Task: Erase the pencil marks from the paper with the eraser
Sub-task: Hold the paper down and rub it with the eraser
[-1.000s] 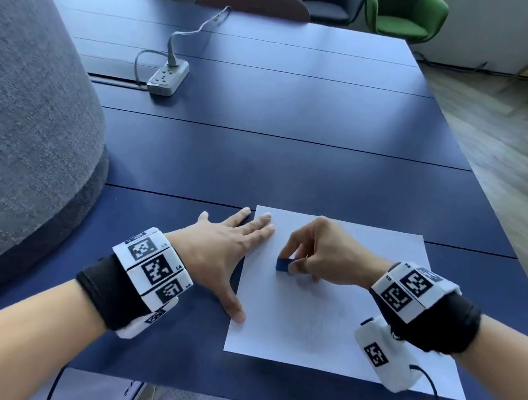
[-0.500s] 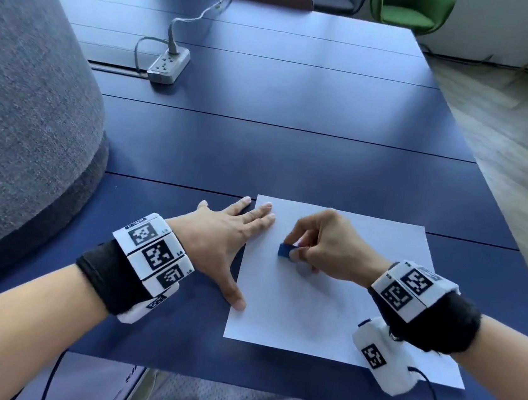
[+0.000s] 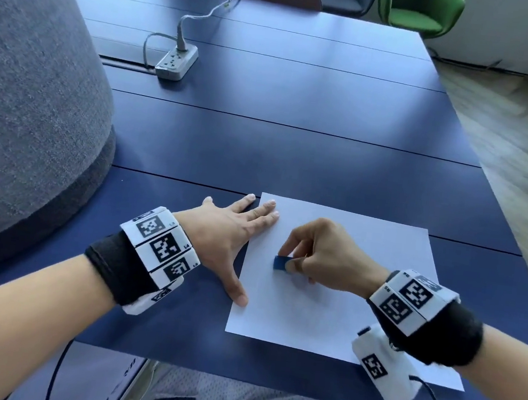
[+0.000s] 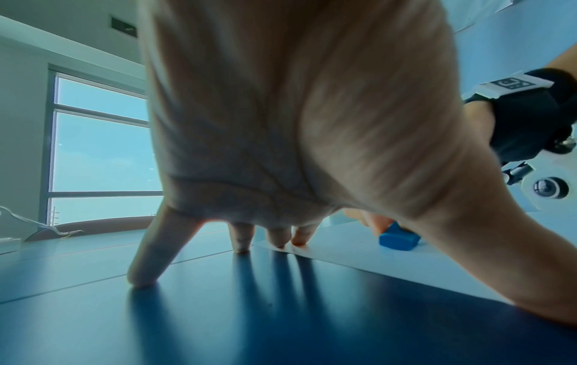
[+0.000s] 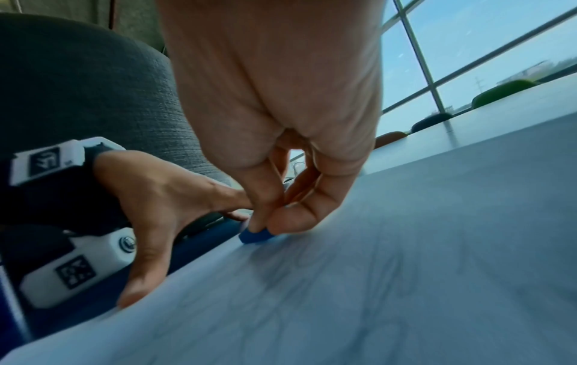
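A white sheet of paper (image 3: 336, 306) lies on the dark blue table (image 3: 296, 131) near its front edge. Faint grey pencil marks (image 5: 328, 296) show on the paper in the right wrist view. My right hand (image 3: 322, 255) pinches a small blue eraser (image 3: 280, 263) between thumb and fingers and presses it on the paper's left part. The eraser (image 4: 398, 238) also shows in the left wrist view and the eraser (image 5: 254, 237) under my fingertips in the right wrist view. My left hand (image 3: 228, 238) lies flat with spread fingers, its fingertips and thumb on the paper's left edge.
A grey power strip (image 3: 176, 63) with its cable lies at the table's far left. A large grey upholstered form (image 3: 28, 90) stands against the table's left side. Chairs (image 3: 419, 10) line the far edge. Wooden floor lies to the right.
The eraser and my right hand have slid a short way back and forth over the paper's left part. The left hand has stayed flat on the paper's edge.
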Available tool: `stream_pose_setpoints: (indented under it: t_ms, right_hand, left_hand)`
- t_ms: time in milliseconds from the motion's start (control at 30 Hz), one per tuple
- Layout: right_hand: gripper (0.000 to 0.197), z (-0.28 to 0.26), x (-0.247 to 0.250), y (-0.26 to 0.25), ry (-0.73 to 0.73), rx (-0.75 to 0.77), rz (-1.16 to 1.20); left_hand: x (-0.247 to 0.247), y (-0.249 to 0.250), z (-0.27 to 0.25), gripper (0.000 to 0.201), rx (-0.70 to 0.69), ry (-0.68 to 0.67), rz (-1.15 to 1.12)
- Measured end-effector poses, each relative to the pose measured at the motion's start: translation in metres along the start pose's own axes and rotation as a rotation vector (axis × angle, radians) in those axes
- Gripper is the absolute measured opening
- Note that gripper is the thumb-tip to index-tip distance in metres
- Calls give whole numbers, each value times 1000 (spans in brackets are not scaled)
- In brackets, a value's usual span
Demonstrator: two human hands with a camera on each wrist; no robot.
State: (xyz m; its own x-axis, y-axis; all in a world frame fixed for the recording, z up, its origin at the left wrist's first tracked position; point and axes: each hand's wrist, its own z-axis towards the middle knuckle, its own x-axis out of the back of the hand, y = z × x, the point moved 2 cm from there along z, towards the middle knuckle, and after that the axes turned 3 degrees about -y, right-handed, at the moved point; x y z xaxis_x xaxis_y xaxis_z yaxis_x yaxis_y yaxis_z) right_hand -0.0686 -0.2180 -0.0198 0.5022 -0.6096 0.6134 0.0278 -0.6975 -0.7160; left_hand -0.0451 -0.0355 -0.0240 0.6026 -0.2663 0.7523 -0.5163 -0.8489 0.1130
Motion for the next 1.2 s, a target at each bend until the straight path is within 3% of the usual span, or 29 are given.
stream_pose_setpoints:
  t_ms: [67,200,333,467,633,767,900,1067,1133,1200]
  right_hand:
    - [20,-3,-2,0,14,8,6]
    - [17,-14,-9,-1,-202,2,-7]
    - [19,-6,-5,1,-1,13,5]
    - [17,-19,-14,-2,-245,31,-41]
    - [16,-11,-11,-1,-53,38,-35]
    - [15,-20,-13,-3,-248,19,-45]
    - [23,10,2,-9,-37,-3,-20]
    - [16,47,29,-6,247,-46,47]
    - [18,43,26,-5,196,-64,66]
    - [24,29,13,-4,-3,-69,43]
  left_hand:
    - [-1,-1,0,146,3,-1,-5]
    - [-1,0,0,146,5,-2,-5]
    - [0,1,-1,145,5,-7,-10]
    - [0,0,-1,146,6,-6,-10]
    - [-1,0,-1,145,5,-2,-11]
    - [-1,1,-1,144,2,2,1]
    - [-1,-1,0,145,-4,10,3]
    - [-3,-4,1,149,-10,29,-6]
    - [-3,-4,1,149,-8,30,-14]
    - [-2,-3,0,148,-5,26,-16]
